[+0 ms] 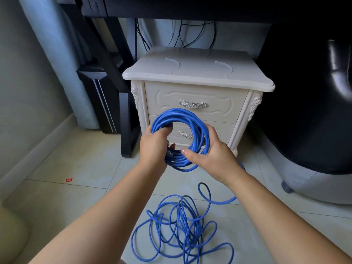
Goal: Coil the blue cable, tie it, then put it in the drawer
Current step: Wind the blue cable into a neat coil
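A round coil of blue cable (187, 119) hangs in the air in front of a white nightstand. My left hand (154, 145) grips the coil's left side, fingers curled through its middle. My right hand (211, 151) holds the coil's lower right side, thumb across the front strands. The rest of the same cable lies in a loose tangle (182, 227) on the tiled floor below, with a strand running up behind my right wrist. Both drawers, the upper drawer (194, 103) and the lower drawer (221, 133), are closed, each with a silver handle.
The nightstand (198, 73) stands under a dark desk, with black wires behind it. A dark desk leg (126, 126) stands left of it. A black chair (308, 115) fills the right side. A small red scrap (69, 180) lies on the floor tiles.
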`<state>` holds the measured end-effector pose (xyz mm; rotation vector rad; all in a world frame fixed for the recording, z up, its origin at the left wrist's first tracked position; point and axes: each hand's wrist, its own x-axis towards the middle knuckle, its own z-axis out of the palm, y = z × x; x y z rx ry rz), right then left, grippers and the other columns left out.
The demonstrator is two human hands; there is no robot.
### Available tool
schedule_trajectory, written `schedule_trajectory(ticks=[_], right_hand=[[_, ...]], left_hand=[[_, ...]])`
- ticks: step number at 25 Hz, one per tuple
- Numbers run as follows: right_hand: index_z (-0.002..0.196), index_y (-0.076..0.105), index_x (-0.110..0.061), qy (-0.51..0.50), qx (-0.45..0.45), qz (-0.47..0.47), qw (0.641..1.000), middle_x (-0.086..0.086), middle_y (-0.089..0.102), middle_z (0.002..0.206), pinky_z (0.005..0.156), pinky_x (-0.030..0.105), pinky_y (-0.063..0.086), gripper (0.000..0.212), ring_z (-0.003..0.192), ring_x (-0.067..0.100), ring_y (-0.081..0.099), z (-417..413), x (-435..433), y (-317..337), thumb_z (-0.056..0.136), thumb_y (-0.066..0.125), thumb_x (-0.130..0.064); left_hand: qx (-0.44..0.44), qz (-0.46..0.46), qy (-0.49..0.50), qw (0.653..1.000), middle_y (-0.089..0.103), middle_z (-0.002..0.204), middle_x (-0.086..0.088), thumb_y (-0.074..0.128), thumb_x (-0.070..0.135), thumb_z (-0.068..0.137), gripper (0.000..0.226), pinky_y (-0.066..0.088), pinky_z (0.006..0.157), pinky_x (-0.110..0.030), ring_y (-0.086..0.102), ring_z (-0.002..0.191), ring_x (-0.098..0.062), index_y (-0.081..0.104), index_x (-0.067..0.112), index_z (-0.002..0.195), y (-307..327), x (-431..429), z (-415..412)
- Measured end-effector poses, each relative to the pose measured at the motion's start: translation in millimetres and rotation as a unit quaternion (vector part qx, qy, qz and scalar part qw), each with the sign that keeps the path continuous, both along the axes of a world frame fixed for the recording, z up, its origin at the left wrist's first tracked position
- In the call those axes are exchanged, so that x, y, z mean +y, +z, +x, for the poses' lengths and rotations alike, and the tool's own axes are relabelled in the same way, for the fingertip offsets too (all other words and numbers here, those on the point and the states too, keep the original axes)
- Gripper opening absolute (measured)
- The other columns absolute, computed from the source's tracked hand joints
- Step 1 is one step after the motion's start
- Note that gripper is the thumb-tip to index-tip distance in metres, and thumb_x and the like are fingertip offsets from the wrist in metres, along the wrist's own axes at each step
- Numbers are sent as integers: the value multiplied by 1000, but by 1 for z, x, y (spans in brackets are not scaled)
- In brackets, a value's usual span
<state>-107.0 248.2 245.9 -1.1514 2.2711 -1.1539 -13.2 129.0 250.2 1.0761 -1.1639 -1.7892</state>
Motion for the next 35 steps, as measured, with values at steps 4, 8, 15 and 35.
schedule_trajectory(ticks=[4,8,15,35], right_hand=[[121,44,-40,-35,-149,-42,987,-12,69,92,57,29,54,56,76,12,68,15,-11,-4,75,73,-54],[104,54,-18,-90,-341,-107,930,5,73,91,70,47,61,24,84,25,73,10,-19,-6,88,70,-26],[83,49,-18,-138,-361,-104,916,-6,60,49,65,45,54,27,58,25,66,-13,-10,-4,80,59,8],[98,60,-24,28,-119,6,993,1,68,95,84,35,49,21,90,19,63,-13,2,6,85,66,-40]], left_hand=[[26,68,28,997,38,62,1,64,17,91,9,38,49,-25,40,43,-10,56,17,86,2,10,-3],[100,127,15,987,41,60,-1,59,14,95,6,47,61,-30,50,38,-8,55,13,92,-4,25,-8],[-83,4,-141,987,71,94,-7,74,27,83,26,52,84,-34,66,89,-18,66,11,103,-15,24,-3],[-133,-253,-130,949,50,56,8,65,17,88,3,50,60,-36,44,53,-11,67,18,87,6,-8,12]])
